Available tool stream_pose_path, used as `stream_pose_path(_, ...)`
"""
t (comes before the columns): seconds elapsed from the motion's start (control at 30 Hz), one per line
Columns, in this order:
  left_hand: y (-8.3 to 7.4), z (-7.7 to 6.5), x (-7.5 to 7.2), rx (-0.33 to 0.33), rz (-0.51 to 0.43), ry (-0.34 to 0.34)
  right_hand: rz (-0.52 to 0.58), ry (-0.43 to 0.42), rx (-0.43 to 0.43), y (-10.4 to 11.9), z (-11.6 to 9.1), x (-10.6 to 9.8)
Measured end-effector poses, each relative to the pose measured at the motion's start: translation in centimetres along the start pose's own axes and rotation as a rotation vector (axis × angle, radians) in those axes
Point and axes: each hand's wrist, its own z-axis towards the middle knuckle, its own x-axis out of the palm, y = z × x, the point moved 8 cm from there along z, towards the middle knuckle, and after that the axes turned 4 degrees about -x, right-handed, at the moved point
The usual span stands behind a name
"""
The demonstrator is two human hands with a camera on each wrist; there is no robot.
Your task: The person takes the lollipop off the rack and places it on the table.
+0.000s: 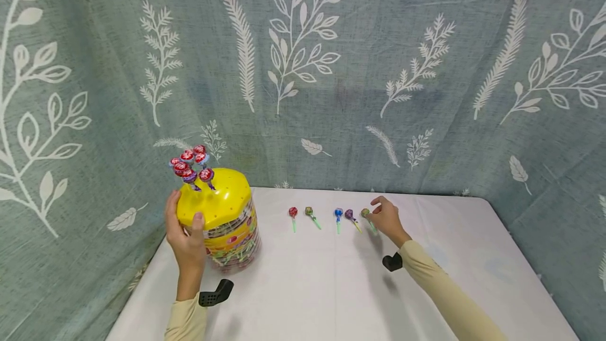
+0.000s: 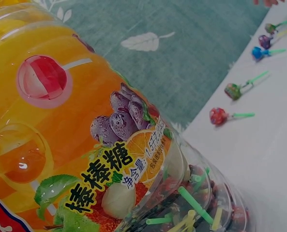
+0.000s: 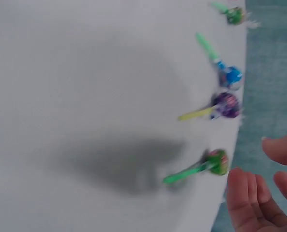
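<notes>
A clear jar (image 1: 233, 241) of lollipops with a yellow lid (image 1: 227, 188) stands at the left of the table. My left hand (image 1: 185, 241) holds it by the lid, thumb at the front and fingers round the left side. Several lollipops in red and purple wrappers (image 1: 181, 168) stick up from the lid. My right hand (image 1: 385, 220) is by a green-wrapped lollipop (image 1: 365, 213) at the row's right end. In the right wrist view, thumb and fingers are apart and nothing shows between them; that lollipop (image 3: 218, 162) lies on the cloth. The left wrist view shows the jar's orange label (image 2: 80, 53).
Along the back of the white-covered table (image 1: 303, 288) lie a red lollipop (image 1: 293, 211), another green one (image 1: 309, 211), a blue one (image 1: 338, 212) and a purple one (image 1: 349, 214). A leaf-patterned curtain (image 1: 331, 120) hangs behind and at both sides.
</notes>
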Motion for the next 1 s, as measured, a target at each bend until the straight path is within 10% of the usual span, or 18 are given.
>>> stream_pose_path(1.0,0.2,-0.1,-0.2,-0.026,0.039,0.022,0.338,0.127,-0.282,14.7,-2.5,-0.3)
